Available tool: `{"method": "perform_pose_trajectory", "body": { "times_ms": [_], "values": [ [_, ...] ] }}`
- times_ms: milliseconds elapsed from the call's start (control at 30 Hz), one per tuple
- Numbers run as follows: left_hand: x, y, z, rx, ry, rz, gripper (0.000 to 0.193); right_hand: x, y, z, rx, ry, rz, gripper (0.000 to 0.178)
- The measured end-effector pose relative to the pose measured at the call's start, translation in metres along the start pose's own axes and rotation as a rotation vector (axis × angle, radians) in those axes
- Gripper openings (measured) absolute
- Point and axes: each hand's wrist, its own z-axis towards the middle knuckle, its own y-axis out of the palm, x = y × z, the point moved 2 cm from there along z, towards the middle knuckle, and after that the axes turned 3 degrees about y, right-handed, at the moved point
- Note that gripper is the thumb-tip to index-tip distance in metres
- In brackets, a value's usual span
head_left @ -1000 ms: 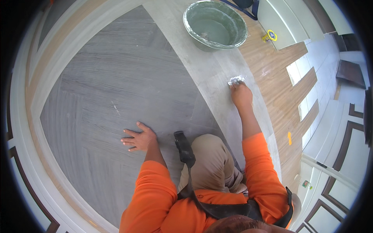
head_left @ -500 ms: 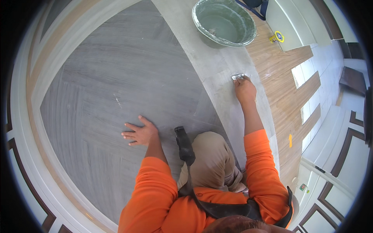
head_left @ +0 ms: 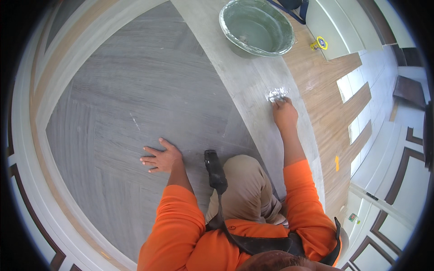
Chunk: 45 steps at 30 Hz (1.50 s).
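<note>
Broadly, the scene is dominated by the dark grey wood-grain floor (head_left: 149, 90), which fills the middle and left. Next in size come the light brown wood-look planks (head_left: 316, 106) on the right, and between the two runs a pale grey strip (head_left: 248, 83) of smooth flooring. The person's bent knee, in beige trousers (head_left: 244, 176), rests between the two forearms, which are in orange sleeves (head_left: 174, 217). Ahead, near the top, stands a wide, round green basin (head_left: 233, 25) with whitish residue round its rim and cloudy liquid inside. Of the hands, the left hand (head_left: 162, 156) is spread flat on the dark floor, fingers apart and holding nothing, seemingly bracing the body. The right hand (head_left: 285, 115) reaches out over the pale strip, well apart from the other, its fingers drawn together and bent down on a small, pale, shiny flat piece (head_left: 277, 95); glare and wet white smears hide its material and outline. That piece lies against the pale strip, near the brown planks and on the person's side of the basin. The step in hand looks like working wet residue over the strip's surface; a next stroke would call for light, even pressure with the piece kept flat, and a steady left palm for balance.
</note>
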Motion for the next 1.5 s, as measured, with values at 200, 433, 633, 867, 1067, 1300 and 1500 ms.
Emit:
{"method": "perform_pose_trajectory", "body": {
  "times_ms": [200, 433, 633, 867, 1067, 1300, 1500],
  "values": [
    [0.003, 0.000, -0.002, 0.004, 0.000, 0.010, 0.093, -0.003, 0.002, 0.006, 0.030, -0.007, 0.048, 0.030],
    [0.000, 0.003, 0.000, 0.011, 0.018, 0.033, 0.094, 0.008, 0.006, -0.006, 0.068, -0.009, 0.076, 0.030],
    [0.000, -0.002, -0.002, -0.018, -0.006, -0.029, 0.094, -0.009, -0.001, 0.012, 0.012, -0.009, 0.045, 0.030],
    [0.001, 0.001, -0.001, -0.012, 0.011, 0.030, 0.093, 0.000, 0.008, 0.005, 0.059, -0.013, 0.078, 0.029],
    [-0.001, 0.000, 0.000, -0.016, 0.006, 0.021, 0.090, 0.004, 0.005, 0.000, 0.027, -0.026, 0.083, 0.032],
    [-0.002, -0.005, -0.003, -0.018, 0.100, 0.020, 0.085, -0.009, 0.001, 0.001, 0.036, 0.010, 0.094, 0.041],
    [-0.006, -0.007, 0.000, -0.017, 0.132, 0.029, 0.082, -0.001, -0.001, -0.037, -0.166, 0.012, 0.106, 0.041]
  ]
}}
